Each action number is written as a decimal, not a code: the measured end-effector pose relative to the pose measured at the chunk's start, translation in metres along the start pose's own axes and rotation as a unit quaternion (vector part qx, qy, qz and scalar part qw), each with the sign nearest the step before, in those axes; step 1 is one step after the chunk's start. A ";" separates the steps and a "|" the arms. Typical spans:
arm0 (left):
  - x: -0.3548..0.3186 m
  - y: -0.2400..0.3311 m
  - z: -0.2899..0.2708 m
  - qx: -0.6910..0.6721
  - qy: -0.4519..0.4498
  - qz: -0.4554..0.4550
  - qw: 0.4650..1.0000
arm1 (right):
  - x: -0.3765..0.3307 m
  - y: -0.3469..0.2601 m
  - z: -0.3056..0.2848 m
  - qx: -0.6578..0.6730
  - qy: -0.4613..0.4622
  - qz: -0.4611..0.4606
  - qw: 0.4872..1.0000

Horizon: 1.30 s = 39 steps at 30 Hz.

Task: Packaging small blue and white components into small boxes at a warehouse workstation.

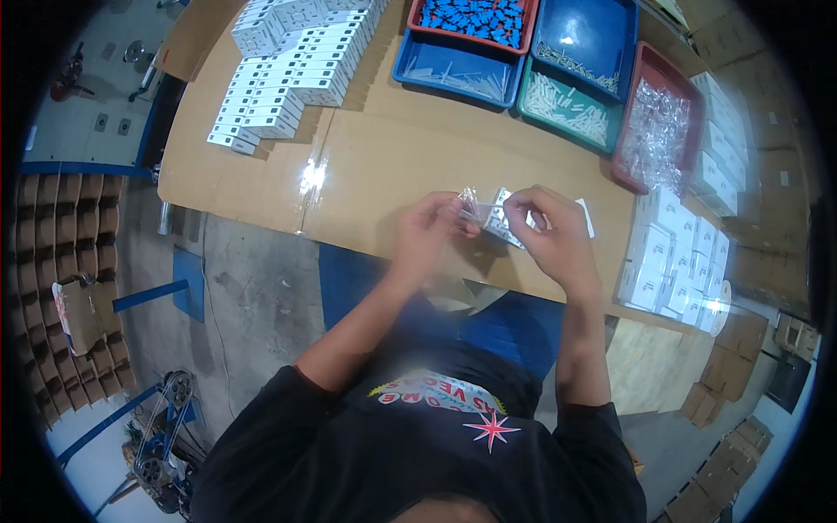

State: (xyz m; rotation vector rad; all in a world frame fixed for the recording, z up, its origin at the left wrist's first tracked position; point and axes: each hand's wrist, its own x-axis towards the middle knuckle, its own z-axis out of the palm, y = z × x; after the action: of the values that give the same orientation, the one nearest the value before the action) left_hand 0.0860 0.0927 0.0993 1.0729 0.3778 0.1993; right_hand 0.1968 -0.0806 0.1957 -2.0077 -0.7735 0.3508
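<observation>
Over the near edge of the cardboard-covered table, my left hand pinches a small clear plastic bag that stands up crinkled from its fingertips. Close to its right, my right hand is closed, thumb and fingertips together, on one end of a thin whitish stick. The stick's other end reaches to the bag; whether it is inside the bag I cannot tell. Beneath and between the hands lies a white printed box, partly covered by my right hand. A white flat piece shows just past my right hand.
Beyond the hands stand a red tray of blue parts, a blue tray of clear strips, a blue tray of screws, a green tray of white plugs and a red tray of clear bags. White boxes are stacked left, more boxes right.
</observation>
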 end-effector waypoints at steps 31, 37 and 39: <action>-0.008 0.005 0.019 -0.132 0.001 -0.122 0.984 | -0.026 0.016 0.030 0.077 0.051 -0.018 0.996; -0.005 -0.007 0.016 -0.001 -0.002 -0.058 0.998 | -0.030 0.030 0.024 0.070 0.029 -0.001 0.997; -0.005 -0.007 0.012 0.029 -0.018 -0.044 0.998 | -0.030 0.029 0.020 0.063 0.018 0.000 0.998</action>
State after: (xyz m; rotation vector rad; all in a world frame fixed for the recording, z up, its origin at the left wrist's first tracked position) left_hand 0.0860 0.0781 0.0996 1.1125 0.4004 0.0911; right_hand 0.1741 -0.0975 0.1587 -1.8912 -0.7112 0.3540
